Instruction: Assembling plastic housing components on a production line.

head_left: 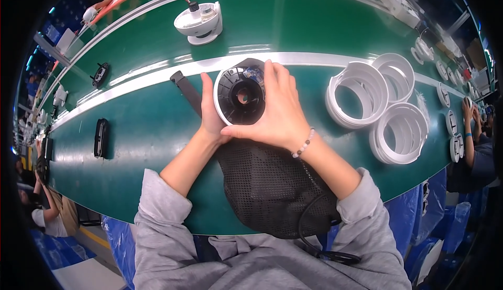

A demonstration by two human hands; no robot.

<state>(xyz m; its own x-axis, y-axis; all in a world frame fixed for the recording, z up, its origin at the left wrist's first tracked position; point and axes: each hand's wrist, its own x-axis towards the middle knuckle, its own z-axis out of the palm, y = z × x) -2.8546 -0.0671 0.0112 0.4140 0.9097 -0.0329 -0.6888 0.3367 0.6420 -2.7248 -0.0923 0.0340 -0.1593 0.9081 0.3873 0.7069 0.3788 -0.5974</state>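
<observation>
both hands, left hand (209, 113) and right hand (277, 113), clasp a round white housing (240, 95) with a black inside on the green tabletop (146, 132); white rings (382, 106) stacked to the right.

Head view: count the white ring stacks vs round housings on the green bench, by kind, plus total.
White ring stacks: 3
Round housings: 2, one in both hands, one on the far belt
Total: 5

Factory assembly line: long green conveyor belt (157, 132), stacked white plastic rings (361, 93), other workers (471, 143) alongside.
</observation>
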